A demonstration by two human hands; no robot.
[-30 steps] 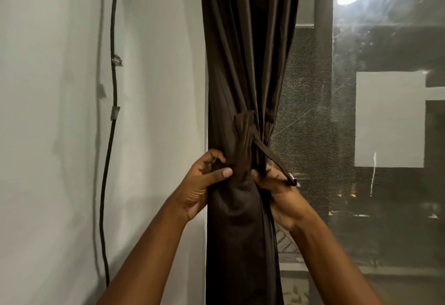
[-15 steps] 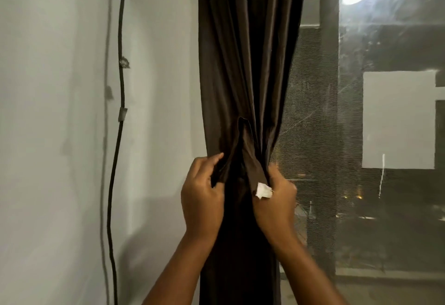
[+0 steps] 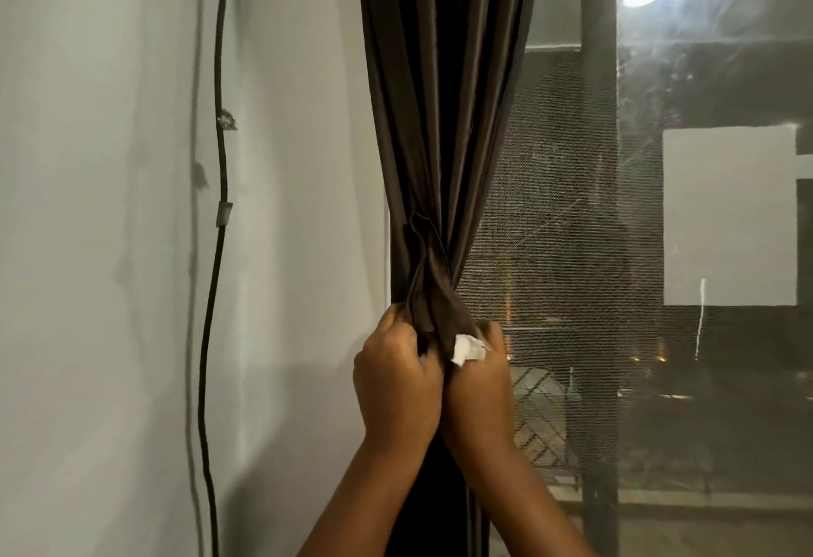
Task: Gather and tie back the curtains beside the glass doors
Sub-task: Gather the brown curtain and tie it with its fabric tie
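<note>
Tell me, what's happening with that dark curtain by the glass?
A person is tying back a dark brown curtain beside the glass door. The fabric is gathered into a narrow bunch, and a tie-back strip of the same cloth is wrapped around it. The left hand and right hand are side by side just below the cinch, each gripping the strip. A small white tag shows at the right hand. Whether the knot is finished cannot be told.

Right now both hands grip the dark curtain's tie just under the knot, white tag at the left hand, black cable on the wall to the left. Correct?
Not quite: the head view shows the white tag at the right hand, not the left hand. The rest holds: both hands grip the tie just under the knot of the dark curtain, and the black cable runs down the wall to the left.
</note>
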